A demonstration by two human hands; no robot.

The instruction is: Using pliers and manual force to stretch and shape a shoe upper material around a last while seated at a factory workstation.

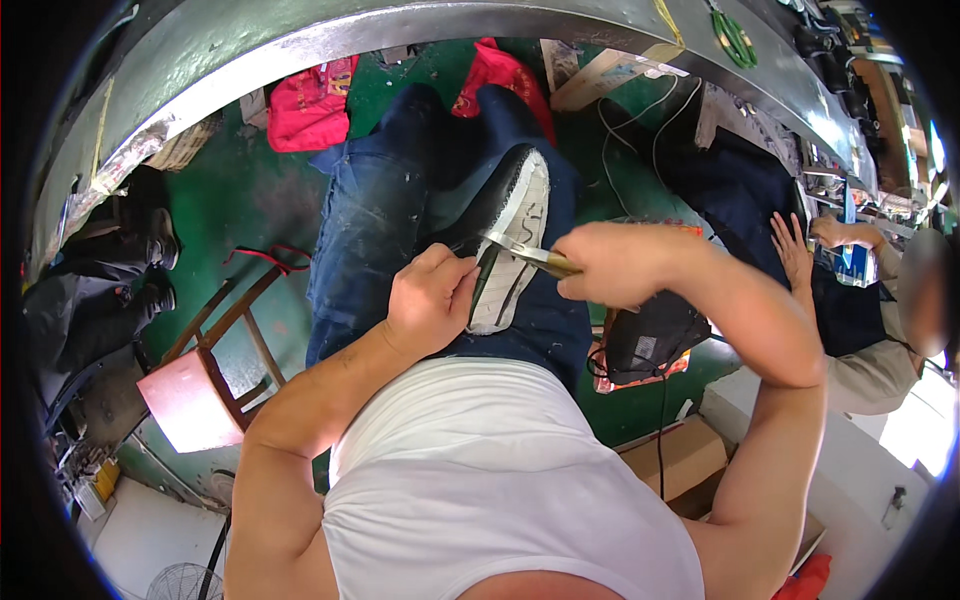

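Note:
A black shoe (486, 205) lies across my thighs, toe pointing away. Its pale underside (520, 275) faces up and carries dark wavy lines. My left hand (432, 292) is closed on the near left edge of the shoe, thumb along a dark green strip (484, 272). In my right hand (612, 264) is a metal hand tool (520, 250) with a yellowish handle; its bright tip meets the left edge of the underside. My fist hides the rest of the handle, so I cannot tell the tool's exact kind.
A curved metal bench edge (300, 60) runs ahead, with green-handled scissors (735, 40) on it. A wooden stool (205, 395) stands left, a dark bag (650, 340) and cardboard box (675, 460) right. Other people (865, 340) sit on both sides.

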